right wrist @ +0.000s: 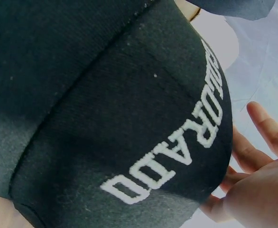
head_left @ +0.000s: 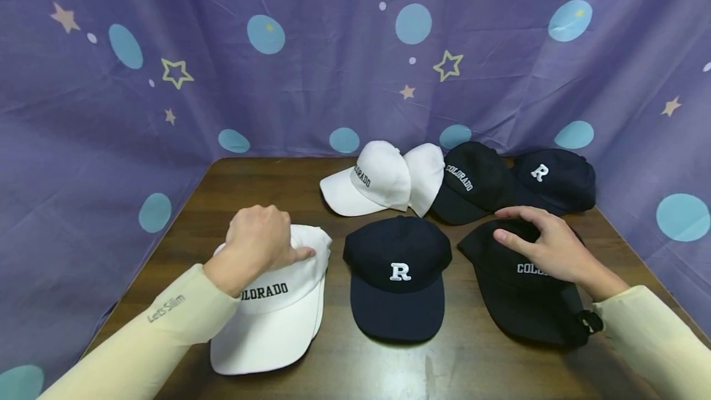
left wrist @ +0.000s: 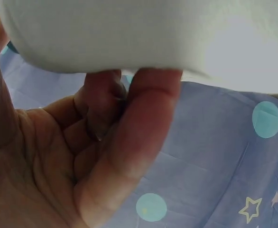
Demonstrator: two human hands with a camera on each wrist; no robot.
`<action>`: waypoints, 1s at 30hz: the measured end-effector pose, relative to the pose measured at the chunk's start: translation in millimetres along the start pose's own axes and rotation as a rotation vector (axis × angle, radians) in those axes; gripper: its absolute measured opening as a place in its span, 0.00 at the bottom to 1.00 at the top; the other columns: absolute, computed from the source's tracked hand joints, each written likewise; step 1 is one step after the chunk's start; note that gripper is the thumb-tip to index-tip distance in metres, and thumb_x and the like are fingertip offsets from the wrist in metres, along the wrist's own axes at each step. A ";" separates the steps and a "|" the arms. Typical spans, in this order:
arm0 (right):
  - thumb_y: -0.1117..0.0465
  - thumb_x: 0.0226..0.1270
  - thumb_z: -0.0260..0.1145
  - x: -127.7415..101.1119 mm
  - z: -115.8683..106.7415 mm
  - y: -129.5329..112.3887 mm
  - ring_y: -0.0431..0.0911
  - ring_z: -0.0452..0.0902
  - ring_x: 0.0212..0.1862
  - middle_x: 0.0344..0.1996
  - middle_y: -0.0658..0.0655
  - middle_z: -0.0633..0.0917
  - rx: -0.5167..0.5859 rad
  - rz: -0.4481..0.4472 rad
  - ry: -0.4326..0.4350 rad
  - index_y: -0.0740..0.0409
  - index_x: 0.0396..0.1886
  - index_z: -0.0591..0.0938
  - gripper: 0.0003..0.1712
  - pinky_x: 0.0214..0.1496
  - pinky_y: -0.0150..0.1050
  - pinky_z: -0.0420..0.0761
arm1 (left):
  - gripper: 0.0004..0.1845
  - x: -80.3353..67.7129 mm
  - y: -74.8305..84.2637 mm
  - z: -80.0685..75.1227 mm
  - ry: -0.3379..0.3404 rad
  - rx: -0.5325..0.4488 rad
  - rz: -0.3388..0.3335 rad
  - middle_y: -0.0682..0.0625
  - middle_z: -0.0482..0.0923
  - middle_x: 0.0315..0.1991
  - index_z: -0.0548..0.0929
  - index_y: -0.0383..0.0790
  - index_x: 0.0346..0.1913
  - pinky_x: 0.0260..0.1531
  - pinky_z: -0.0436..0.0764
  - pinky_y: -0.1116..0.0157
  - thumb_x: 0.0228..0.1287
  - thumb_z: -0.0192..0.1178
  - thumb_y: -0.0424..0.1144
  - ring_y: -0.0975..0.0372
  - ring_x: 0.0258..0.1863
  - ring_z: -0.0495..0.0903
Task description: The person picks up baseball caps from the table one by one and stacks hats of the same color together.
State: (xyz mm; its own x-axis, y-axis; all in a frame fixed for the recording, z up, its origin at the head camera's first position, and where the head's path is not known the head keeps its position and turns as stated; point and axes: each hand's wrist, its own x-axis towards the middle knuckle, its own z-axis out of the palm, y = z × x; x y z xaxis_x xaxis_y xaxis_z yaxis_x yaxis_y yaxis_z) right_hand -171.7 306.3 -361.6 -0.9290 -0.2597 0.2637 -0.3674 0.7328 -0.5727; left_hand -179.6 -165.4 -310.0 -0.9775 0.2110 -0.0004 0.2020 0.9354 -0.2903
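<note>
Item 1: white COLORADO cap (head_left: pixel 274 313), front row, just left of the navy R cap (head_left: pixel 397 276). My left hand (head_left: pixel 258 245) sits on its crown, fingers curled and pinching the fabric (left wrist: pixel 143 38); the left wrist view shows thumb and fingertips (left wrist: pixel 143 123) closed against the white cloth.

Item 2: black COLORADO cap (head_left: pixel 522 292), front row, just right of the navy R cap. My right hand (head_left: pixel 547 249) lies on top of its crown, fingers spread and relaxed, touching but not clutching; the right wrist view shows the lettering (right wrist: pixel 177 137) close up, fingers (right wrist: pixel 264 126) extended beside it.

Item 3: navy R cap, centre front, between my two hands, untouched.

Item 4: back row behind the navy R cap: two white caps (head_left: pixel 383 178) overlapping, another black COLORADO cap (head_left: pixel 472 181), then a dark R cap (head_left: pixel 555 178) farthest right.

Support: brown wooden table (head_left: pixel 266 178); purple star-and-dot curtain (head_left: pixel 333 48) behind.
</note>
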 end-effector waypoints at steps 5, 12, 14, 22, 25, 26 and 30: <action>0.48 0.72 0.69 2.7 -2.5 -2.8 0.60 0.70 0.66 0.61 0.61 0.81 -0.004 -0.004 0.004 0.54 0.62 0.81 0.24 0.62 0.65 0.67 | 0.43 -2.3 1.6 -1.3 0.107 0.020 0.010 0.48 0.69 0.13 0.72 0.42 0.12 0.12 0.74 0.57 0.47 0.59 0.83 0.53 0.13 0.72; 0.47 0.72 0.69 5.7 -7.8 -5.7 0.61 0.69 0.67 0.61 0.61 0.81 -0.008 0.010 0.004 0.54 0.62 0.81 0.25 0.62 0.66 0.66 | 0.42 3.4 10.1 -2.4 0.286 -0.020 0.068 0.45 0.71 0.17 0.78 0.35 0.26 0.14 0.74 0.56 0.53 0.61 0.78 0.50 0.16 0.75; 0.47 0.73 0.69 6.7 -9.1 -6.6 0.61 0.69 0.67 0.61 0.61 0.81 -0.011 0.011 0.006 0.54 0.62 0.81 0.25 0.62 0.66 0.66 | 0.42 6.0 13.8 -2.7 0.315 -0.045 0.078 0.43 0.74 0.21 0.80 0.33 0.32 0.15 0.75 0.55 0.56 0.59 0.77 0.48 0.19 0.78; 0.44 0.71 0.70 14.5 -16.3 -16.1 0.60 0.71 0.66 0.59 0.60 0.83 -0.050 0.059 0.043 0.50 0.60 0.83 0.25 0.61 0.63 0.69 | 0.41 14.6 27.3 -2.9 0.388 -0.200 0.136 0.42 0.77 0.29 0.79 0.33 0.42 0.23 0.79 0.53 0.62 0.55 0.75 0.47 0.29 0.81; 0.42 0.71 0.69 20.0 -20.0 -19.4 0.59 0.72 0.66 0.59 0.60 0.83 -0.073 0.069 0.052 0.52 0.60 0.83 0.26 0.61 0.62 0.70 | 0.40 16.9 30.4 -3.9 0.391 -0.270 0.147 0.42 0.76 0.30 0.78 0.33 0.44 0.26 0.79 0.53 0.63 0.55 0.74 0.48 0.30 0.80; 0.42 0.71 0.69 22.1 -21.6 -20.2 0.59 0.72 0.66 0.59 0.60 0.83 -0.078 0.072 0.056 0.52 0.60 0.83 0.27 0.61 0.62 0.70 | 0.40 17.5 31.3 -4.5 0.388 -0.294 0.149 0.42 0.77 0.31 0.78 0.33 0.45 0.27 0.79 0.53 0.63 0.55 0.74 0.48 0.31 0.80; 0.41 0.72 0.67 32.4 -27.9 -21.7 0.62 0.75 0.63 0.57 0.63 0.84 -0.107 0.075 0.076 0.57 0.61 0.82 0.29 0.58 0.63 0.72 | 0.42 19.1 34.7 -6.6 0.357 -0.390 0.149 0.41 0.80 0.38 0.77 0.33 0.53 0.35 0.81 0.51 0.64 0.55 0.73 0.47 0.38 0.82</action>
State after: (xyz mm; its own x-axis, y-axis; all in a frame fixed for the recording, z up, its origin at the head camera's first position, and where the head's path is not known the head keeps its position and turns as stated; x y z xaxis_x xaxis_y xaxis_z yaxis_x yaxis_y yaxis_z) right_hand -192.6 299.5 -318.9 -0.9462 -0.1563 0.2834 -0.2863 0.8125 -0.5078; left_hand -190.9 -127.1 -313.7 -0.8689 0.3688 0.3301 0.4105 0.9096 0.0644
